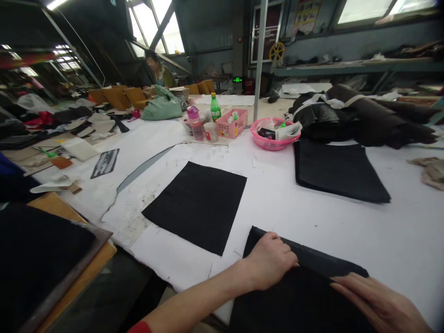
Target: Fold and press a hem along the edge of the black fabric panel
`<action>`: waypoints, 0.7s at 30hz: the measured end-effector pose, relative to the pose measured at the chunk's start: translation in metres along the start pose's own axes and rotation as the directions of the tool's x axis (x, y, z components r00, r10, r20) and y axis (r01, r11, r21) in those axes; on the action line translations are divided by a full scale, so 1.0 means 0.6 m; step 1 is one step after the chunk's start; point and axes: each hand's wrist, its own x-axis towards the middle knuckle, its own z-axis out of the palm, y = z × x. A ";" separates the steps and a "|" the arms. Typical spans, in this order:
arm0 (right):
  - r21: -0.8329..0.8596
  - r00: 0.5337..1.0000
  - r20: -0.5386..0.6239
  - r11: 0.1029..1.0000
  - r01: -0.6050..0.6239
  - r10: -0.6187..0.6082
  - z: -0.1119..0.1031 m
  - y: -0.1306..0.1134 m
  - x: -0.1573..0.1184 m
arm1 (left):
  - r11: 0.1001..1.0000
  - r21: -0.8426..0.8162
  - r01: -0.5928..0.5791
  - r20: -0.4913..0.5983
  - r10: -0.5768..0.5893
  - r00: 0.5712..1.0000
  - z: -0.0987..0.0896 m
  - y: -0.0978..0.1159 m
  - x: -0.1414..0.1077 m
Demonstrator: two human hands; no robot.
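At the near edge of the table, a stack of black fabric pieces (322, 254) lies under both my hands. My left hand (272, 259) is closed, its fingers curled on the edge of the top black sheet (294, 300). Farther right, my right hand (378, 298) pinches the same sheet's edge between thumb and fingers. That sheet's edge sits back from the stack's far edge, leaving a strip of the layer below showing. A single square black piece (197, 206) lies flat to the left of the stack.
Another black stack (338, 171) lies at the right, with dark rolled material (350, 113) behind it. A pink basin (274, 134), pink box (232, 124) and green bottle (215, 108) stand farther back. Boards with black material (45, 249) are at the left. A person (163, 74) is beyond the table.
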 end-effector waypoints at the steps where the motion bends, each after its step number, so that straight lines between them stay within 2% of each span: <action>1: -0.016 1.000 -0.002 1.000 -0.022 0.022 0.001 0.006 -0.005 | 0.999 0.008 0.032 0.017 -0.032 0.999 -0.009 -0.013 -0.011; 4: -0.030 0.998 -0.007 0.998 -0.063 0.062 -0.001 0.015 -0.014 | 0.990 0.033 0.134 0.057 -0.136 0.989 -0.040 -0.050 -0.043; 7: 0.023 0.998 -0.028 0.998 -0.060 0.060 -0.008 0.008 -0.013 | 0.973 0.064 0.220 0.061 -0.224 0.973 -0.066 -0.078 -0.070; 12: 0.021 0.993 -0.004 0.993 -0.118 0.118 -0.015 -0.006 -0.005 | 0.947 0.068 0.314 0.014 -0.315 0.949 -0.090 -0.092 -0.095; 15: -0.008 0.990 0.041 0.990 -0.138 0.139 -0.017 -0.009 -0.002 | 0.927 0.051 0.372 -0.034 -0.371 0.928 -0.101 -0.079 -0.085; 17: -0.015 0.988 0.072 0.991 -0.134 0.134 -0.018 -0.013 -0.003 | 0.930 0.009 0.367 -0.045 -0.366 0.930 -0.102 -0.058 -0.064; 19: -0.016 0.989 0.089 0.992 -0.121 0.122 -0.017 -0.017 -0.010 | 0.956 -0.057 0.289 -0.025 -0.290 0.957 -0.093 -0.029 -0.037; 21: -0.020 0.994 0.068 0.997 -0.079 0.080 -0.015 -0.018 -0.017 | 0.979 -0.117 0.165 -0.004 -0.167 0.986 -0.073 0.002 -0.008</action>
